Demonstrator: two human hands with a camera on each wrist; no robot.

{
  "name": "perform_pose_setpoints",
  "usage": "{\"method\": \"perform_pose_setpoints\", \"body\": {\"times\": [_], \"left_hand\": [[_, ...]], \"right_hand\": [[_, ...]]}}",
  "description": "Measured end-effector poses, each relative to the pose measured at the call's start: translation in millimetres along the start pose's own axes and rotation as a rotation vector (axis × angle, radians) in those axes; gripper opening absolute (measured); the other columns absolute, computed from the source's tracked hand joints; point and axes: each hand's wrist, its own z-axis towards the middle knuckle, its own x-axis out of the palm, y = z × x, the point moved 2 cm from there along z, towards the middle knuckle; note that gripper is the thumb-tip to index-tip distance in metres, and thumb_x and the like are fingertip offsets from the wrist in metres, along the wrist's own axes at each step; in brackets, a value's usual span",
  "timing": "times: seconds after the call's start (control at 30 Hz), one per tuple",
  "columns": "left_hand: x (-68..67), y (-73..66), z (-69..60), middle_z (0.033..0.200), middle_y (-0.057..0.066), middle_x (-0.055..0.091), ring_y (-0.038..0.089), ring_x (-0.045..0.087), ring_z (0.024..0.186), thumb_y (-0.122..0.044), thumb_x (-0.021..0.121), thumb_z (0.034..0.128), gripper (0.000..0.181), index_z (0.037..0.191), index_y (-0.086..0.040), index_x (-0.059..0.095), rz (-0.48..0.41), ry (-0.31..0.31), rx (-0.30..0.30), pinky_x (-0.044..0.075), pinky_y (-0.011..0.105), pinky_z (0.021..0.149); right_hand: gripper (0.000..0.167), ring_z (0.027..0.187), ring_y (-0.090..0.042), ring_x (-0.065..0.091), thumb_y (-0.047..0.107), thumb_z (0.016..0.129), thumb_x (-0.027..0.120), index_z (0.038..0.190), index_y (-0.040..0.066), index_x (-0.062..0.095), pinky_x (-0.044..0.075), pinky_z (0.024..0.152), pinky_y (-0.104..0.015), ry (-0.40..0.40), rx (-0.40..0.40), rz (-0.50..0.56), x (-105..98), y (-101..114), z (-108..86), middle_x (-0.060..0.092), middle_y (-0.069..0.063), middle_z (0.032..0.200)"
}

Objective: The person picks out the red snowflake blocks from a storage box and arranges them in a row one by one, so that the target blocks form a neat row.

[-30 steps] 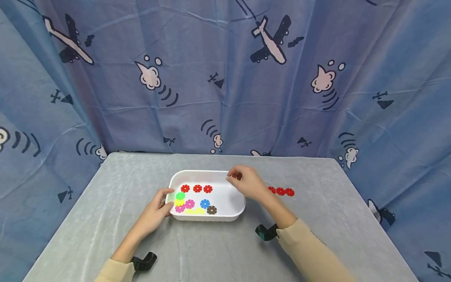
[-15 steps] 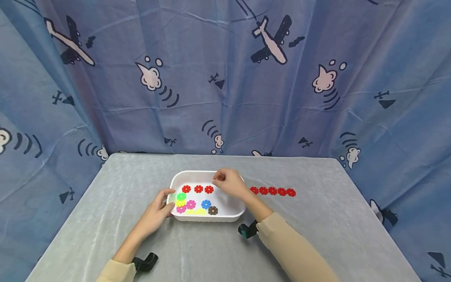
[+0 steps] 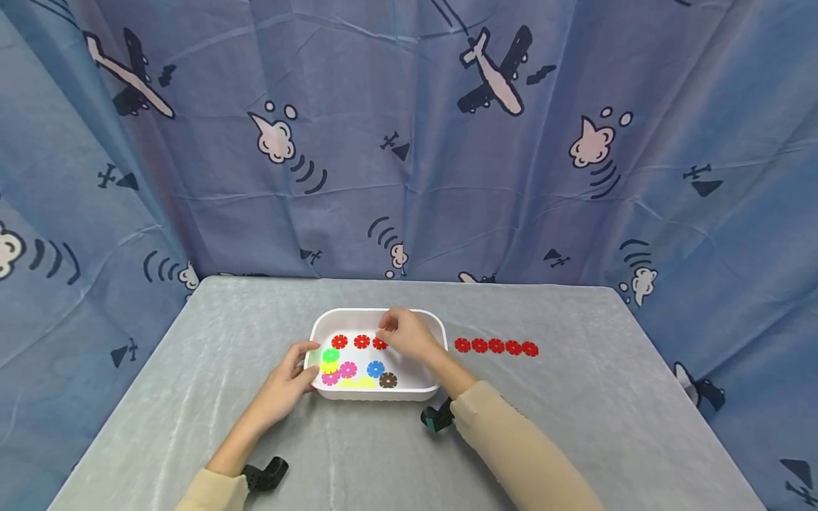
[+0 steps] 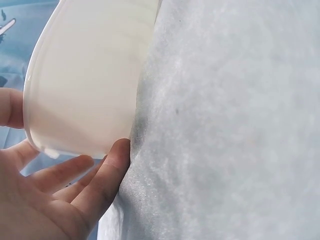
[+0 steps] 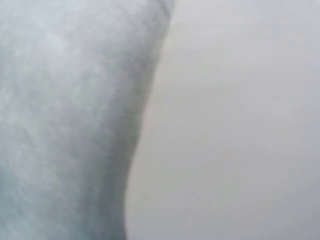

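Note:
A white plastic tray [image 3: 377,395] stands on the table. My left hand [image 3: 285,381] grips its left end, thumb over the rim; the left wrist view shows the fingers [image 4: 116,157] against the outer wall. Inside lie notched snowflake discs: three red discs [image 3: 361,342] in a row, then a green disc [image 3: 330,355], a yellow disc [image 3: 329,367], a pink disc [image 3: 348,370], a blue disc [image 3: 375,369] and a brown disc [image 3: 388,380]. Over the tray, my right hand [image 3: 412,336] has its loosely bent fingers at the rightmost red disc, partly covering it. The right wrist view shows only blurred tray wall.
To the right of the tray, several red discs [image 3: 496,346] form a straight row on the grey table cover [image 3: 607,426]. A blue printed curtain [image 3: 434,213] hangs behind the table's far edge. Black wrist cameras [image 3: 265,474] sit below both hands.
My right hand has moved left and down over the tray, from its back right rim to the rightmost red disc, uncovering the row outside. The left hand has kept its grip.

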Motion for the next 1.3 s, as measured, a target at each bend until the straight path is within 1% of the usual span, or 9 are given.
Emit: {"method": "perform_pose_setpoints", "body": {"times": [0.07,0.27,0.3,0.5,0.63,0.83,0.93,1.1,1.3], "left_hand": [[0.0,-0.3,0.1,0.152,0.025,0.043,0.032,0.060,0.123,-0.014,0.052,0.1054,0.043,0.147,-0.010,0.042,0.003,-0.001,0.003,0.057,0.033,0.086],[1.8,0.1,0.4,0.152,0.023,0.044,0.032,0.060,0.123,-0.014,0.052,0.1054,0.043,0.147,-0.011,0.042,0.004,-0.002,-0.005,0.057,0.035,0.087],[1.8,0.0,0.4,0.152,0.024,0.044,0.032,0.060,0.123,-0.015,0.052,0.1055,0.043,0.147,-0.011,0.042,0.001,-0.001,-0.003,0.057,0.036,0.087],[1.6,0.4,0.3,0.151,0.023,0.045,0.030,0.062,0.120,-0.015,0.053,0.1053,0.043,0.147,-0.012,0.043,0.012,-0.008,-0.003,0.057,0.034,0.086],[0.7,1.6,0.3,0.151,0.024,0.045,0.029,0.062,0.119,-0.015,0.053,0.1054,0.043,0.147,-0.012,0.043,0.025,-0.010,-0.007,0.057,0.034,0.085],[-0.1,-0.5,-0.5,0.152,0.025,0.044,0.030,0.062,0.120,-0.016,0.053,0.1055,0.043,0.147,-0.012,0.043,0.020,-0.012,-0.004,0.057,0.033,0.085],[-0.4,-1.1,-0.8,0.152,0.025,0.044,0.030,0.062,0.120,-0.016,0.054,0.1054,0.043,0.147,-0.012,0.043,0.014,-0.008,-0.001,0.057,0.033,0.086],[-1.0,-1.9,-0.9,0.151,0.025,0.045,0.029,0.063,0.119,-0.016,0.054,0.1054,0.043,0.147,-0.012,0.043,0.006,-0.005,0.003,0.057,0.035,0.086],[-0.5,-2.2,-1.3,0.151,0.024,0.045,0.029,0.063,0.118,-0.016,0.054,0.1052,0.042,0.146,-0.013,0.044,0.002,-0.008,0.005,0.057,0.033,0.085]], "right_hand": [[0.010,0.080,-0.018,0.058,0.012,0.091,0.073,0.098,0.006,0.068,0.051,0.071,-0.032,0.002,-0.002,-0.007,2.1,-1.4,-0.3,0.064,-0.004,0.089],[0.012,0.087,-0.020,0.060,0.008,0.089,0.075,0.098,0.004,0.069,0.053,0.083,-0.038,-0.002,-0.021,-0.042,8.1,-7.1,-0.4,0.067,-0.007,0.095],[0.012,0.087,-0.019,0.060,0.007,0.089,0.075,0.098,0.003,0.069,0.053,0.083,-0.038,-0.004,-0.026,-0.046,8.8,-7.7,-0.3,0.067,-0.008,0.095],[0.017,0.081,-0.017,0.058,0.006,0.085,0.080,0.098,0.003,0.069,0.051,0.077,-0.033,0.003,-0.030,-0.094,14.9,-7.4,-1.0,0.064,-0.005,0.088],[0.022,0.081,-0.016,0.056,0.009,0.083,0.084,0.100,0.004,0.069,0.049,0.077,-0.031,0.016,-0.025,-0.140,18.6,-7.3,-0.2,0.061,-0.002,0.087],[0.019,0.079,-0.016,0.052,0.009,0.083,0.084,0.092,0.003,0.070,0.047,0.073,-0.029,0.032,-0.030,-0.174,21.0,-7.2,-0.5,0.057,-0.002,0.084],[0.018,0.078,-0.015,0.051,0.011,0.083,0.084,0.091,0.004,0.070,0.047,0.073,-0.029,0.038,-0.017,-0.190,21.8,-8.1,-0.2,0.057,-0.001,0.083],[0.020,0.076,-0.014,0.052,0.012,0.081,0.086,0.090,0.005,0.070,0.046,0.070,-0.027,0.049,0.009,-0.179,21.8,-8.7,0.5,0.057,0.000,0.080],[0.021,0.072,-0.013,0.052,0.010,0.079,0.088,0.087,0.006,0.069,0.046,0.067,-0.026,0.062,0.032,-0.147,20.8,-9.2,1.4,0.058,0.000,0.077]]}}
